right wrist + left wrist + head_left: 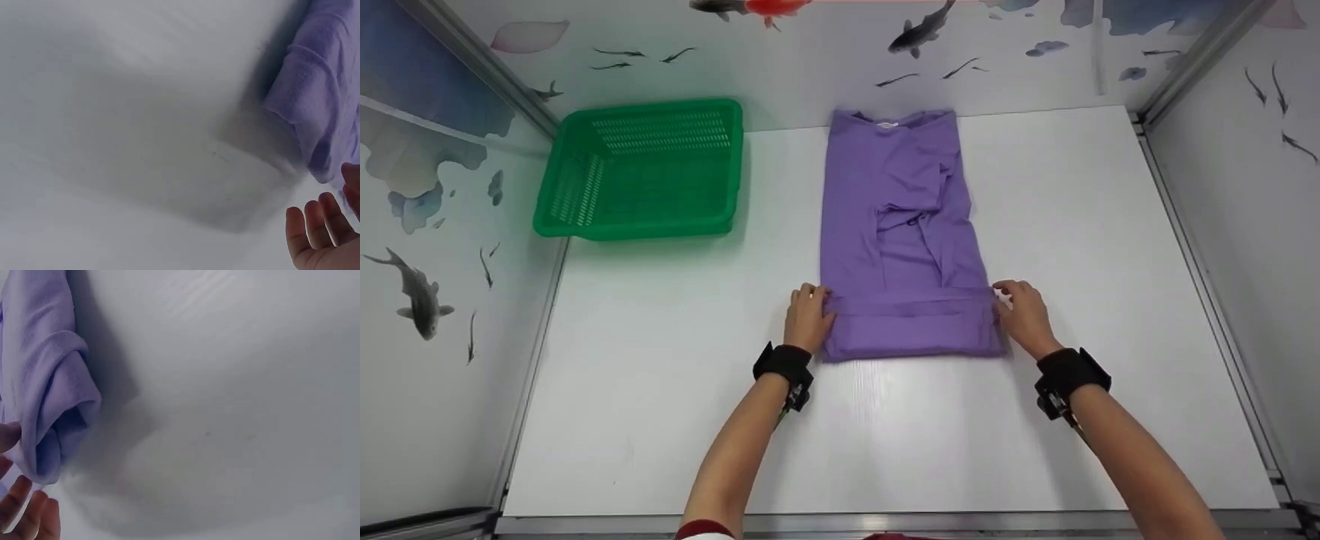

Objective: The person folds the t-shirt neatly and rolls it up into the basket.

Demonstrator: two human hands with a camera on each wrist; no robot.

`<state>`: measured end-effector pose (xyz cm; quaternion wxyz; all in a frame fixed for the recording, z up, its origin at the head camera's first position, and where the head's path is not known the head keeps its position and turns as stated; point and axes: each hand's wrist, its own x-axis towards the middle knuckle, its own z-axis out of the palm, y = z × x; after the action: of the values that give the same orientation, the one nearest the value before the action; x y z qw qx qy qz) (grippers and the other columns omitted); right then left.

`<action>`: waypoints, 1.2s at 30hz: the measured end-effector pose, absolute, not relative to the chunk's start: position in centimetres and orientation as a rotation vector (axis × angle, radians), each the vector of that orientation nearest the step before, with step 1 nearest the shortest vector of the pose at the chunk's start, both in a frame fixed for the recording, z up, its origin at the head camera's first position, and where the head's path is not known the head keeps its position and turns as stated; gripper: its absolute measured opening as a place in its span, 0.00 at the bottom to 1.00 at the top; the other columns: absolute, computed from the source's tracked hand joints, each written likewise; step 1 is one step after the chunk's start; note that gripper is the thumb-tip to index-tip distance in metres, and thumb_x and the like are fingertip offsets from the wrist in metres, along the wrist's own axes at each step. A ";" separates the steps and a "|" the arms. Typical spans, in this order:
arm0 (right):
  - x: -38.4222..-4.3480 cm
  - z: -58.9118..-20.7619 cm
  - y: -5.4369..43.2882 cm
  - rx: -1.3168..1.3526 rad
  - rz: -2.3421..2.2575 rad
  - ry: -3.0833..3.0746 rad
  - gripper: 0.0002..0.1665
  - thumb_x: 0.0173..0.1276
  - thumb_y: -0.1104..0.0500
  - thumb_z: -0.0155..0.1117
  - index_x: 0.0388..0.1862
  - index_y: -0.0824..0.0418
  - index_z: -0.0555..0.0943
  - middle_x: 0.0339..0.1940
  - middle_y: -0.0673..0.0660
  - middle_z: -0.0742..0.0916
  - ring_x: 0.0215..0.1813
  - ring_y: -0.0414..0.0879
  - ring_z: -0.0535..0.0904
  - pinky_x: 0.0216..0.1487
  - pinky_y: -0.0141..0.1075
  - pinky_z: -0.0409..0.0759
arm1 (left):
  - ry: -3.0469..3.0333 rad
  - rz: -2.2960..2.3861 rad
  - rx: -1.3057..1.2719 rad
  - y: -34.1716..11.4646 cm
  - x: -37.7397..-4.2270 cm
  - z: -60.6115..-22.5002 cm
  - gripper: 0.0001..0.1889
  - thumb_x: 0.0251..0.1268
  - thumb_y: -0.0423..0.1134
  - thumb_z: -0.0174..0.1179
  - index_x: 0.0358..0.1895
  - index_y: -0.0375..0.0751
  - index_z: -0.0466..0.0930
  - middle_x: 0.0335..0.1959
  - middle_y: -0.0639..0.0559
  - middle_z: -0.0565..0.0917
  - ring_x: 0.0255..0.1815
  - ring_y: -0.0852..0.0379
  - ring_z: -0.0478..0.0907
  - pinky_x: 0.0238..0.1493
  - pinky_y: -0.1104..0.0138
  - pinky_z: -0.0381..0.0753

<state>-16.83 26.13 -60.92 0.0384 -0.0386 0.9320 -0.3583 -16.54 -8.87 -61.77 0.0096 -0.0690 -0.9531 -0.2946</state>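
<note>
A purple T-shirt [851,210] lies on the white table, neckline and small label toward the back wall. Its sides are folded inward, and the near end is doubled over into a thick flat band [915,335]. At the band's left end is my left hand [808,316], its thumb touching the cloth and its other fingers loosely bent beside the edge. My right hand [1024,315] is at the opposite end, fingertips right at the fold's corner. In the right wrist view, its fingers [318,225] are spread loosely below the folded cloth [309,95].
A green plastic basket [639,232] with slotted sides stands at the back left of the table [660,420]. Walls with painted fish enclose the left, back and right sides. A metal rail [997,523] runs along the front edge.
</note>
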 end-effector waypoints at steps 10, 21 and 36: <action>-11.9 -62.9 26.9 -0.683 -0.798 2.972 0.20 0.51 0.71 0.73 0.45 0.68 0.81 0.45 0.66 0.82 0.49 0.65 0.77 0.44 0.59 0.74 | -2.917 -0.748 -0.904 -10.7 -12.7 -62.4 0.12 0.57 0.39 0.71 0.43 0.42 0.84 0.42 0.48 0.82 0.46 0.49 0.76 0.42 0.56 0.72; -11.9 -65.1 27.6 -0.940 -0.773 3.083 0.18 0.48 0.78 0.71 0.42 0.75 0.84 0.45 0.68 0.84 0.47 0.64 0.80 0.47 0.55 0.78 | -2.875 -0.530 -1.002 -11.1 -13.2 -64.4 0.08 0.57 0.33 0.68 0.37 0.38 0.79 0.37 0.48 0.77 0.40 0.51 0.75 0.39 0.61 0.76; -8.6 -63.7 28.9 -1.112 -0.897 3.103 0.21 0.41 0.80 0.73 0.39 0.71 0.86 0.32 0.57 0.83 0.34 0.52 0.80 0.35 0.42 0.80 | -3.010 -1.003 -1.171 -12.5 -11.3 -60.8 0.08 0.62 0.32 0.65 0.41 0.31 0.87 0.36 0.44 0.88 0.39 0.50 0.85 0.44 0.63 0.82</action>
<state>-8.60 28.90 -63.71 -0.1368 -0.3226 0.8998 -0.2601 -11.25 -12.55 -60.75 -0.1199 -0.3437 -0.8836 -0.2944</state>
